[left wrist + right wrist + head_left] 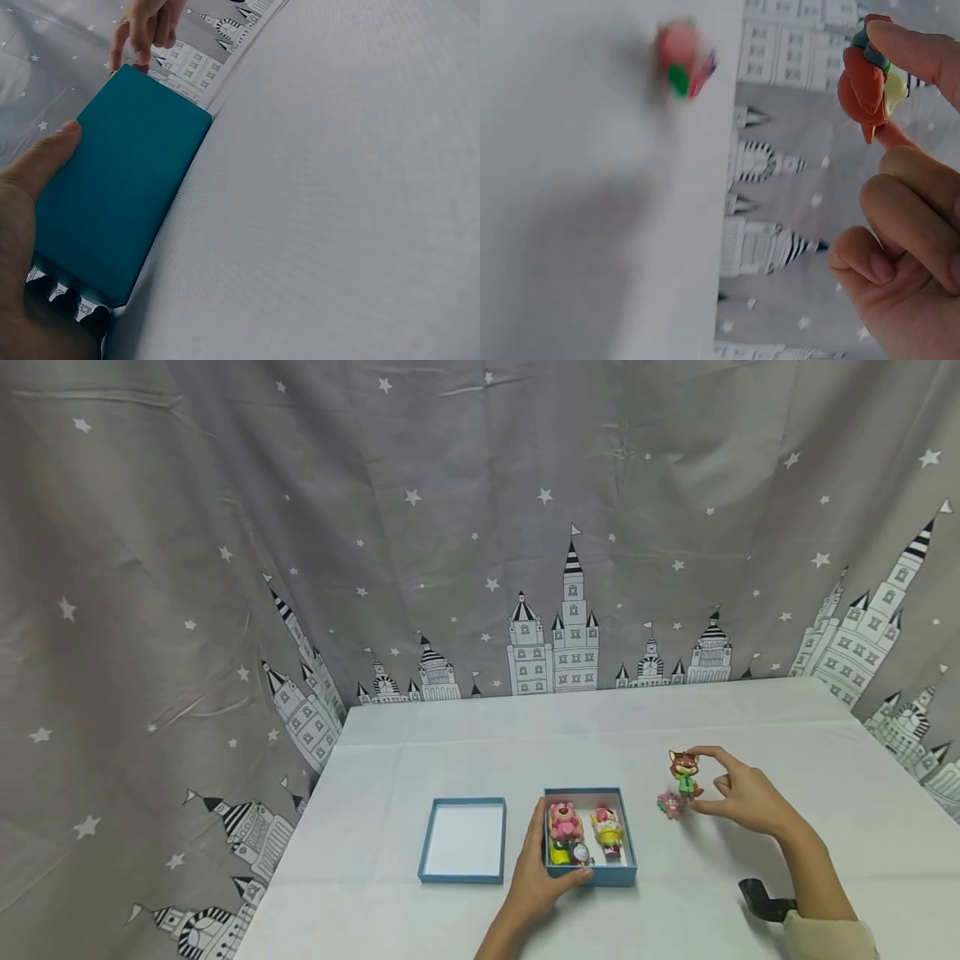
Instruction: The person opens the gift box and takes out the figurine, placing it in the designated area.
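Right hand pinches fox figurine between thumb and forefinger, raised off table, right of box and near pink figurine; left hand grips box at its left front corner.

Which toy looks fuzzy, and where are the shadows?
Right wrist view: the small pink toy is blurred, the fox figure sharper, soft grey shadow on the white table; left wrist view: dim, shadow beside the box; head view: brighter, faint shadow near the right hand.
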Demonstrator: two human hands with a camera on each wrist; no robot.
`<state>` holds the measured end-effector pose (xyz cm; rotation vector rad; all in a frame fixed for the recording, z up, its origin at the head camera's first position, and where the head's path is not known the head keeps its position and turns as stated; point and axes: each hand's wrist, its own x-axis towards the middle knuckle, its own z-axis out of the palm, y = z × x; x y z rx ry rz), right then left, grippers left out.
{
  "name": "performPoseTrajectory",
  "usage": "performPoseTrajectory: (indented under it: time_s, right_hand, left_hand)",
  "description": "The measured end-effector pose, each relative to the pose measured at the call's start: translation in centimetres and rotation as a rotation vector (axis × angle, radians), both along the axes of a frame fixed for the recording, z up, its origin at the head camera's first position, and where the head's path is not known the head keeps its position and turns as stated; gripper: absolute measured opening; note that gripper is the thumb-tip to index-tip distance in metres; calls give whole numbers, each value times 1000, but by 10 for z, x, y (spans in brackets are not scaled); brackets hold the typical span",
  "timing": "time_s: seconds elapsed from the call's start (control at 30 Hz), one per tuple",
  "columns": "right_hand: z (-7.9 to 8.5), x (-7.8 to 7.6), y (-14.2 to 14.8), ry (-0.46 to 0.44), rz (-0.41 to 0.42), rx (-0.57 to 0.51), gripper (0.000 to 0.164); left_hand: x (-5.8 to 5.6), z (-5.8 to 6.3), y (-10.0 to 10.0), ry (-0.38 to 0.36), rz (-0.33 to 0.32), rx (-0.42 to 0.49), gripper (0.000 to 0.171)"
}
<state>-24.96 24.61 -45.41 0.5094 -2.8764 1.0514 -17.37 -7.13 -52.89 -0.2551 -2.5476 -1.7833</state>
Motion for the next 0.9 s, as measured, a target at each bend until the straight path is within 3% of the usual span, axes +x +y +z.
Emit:
performPoseTrajectory:
  time_s: [0.33, 0.53, 0.9]
  right_hand:
    - [-22, -7, 39, -94, -21, 39, 74]
    - [-34, -7, 45, -159, -27, 22, 76]
    - [-44, -8, 48, -195, -31, 33, 74]
  left_hand:
    - [0, -1, 0, 3, 3, -9, 108]
    - [0, 0, 0, -2, -1, 3, 107]
    - [0, 1, 0, -6, -4, 5, 106]
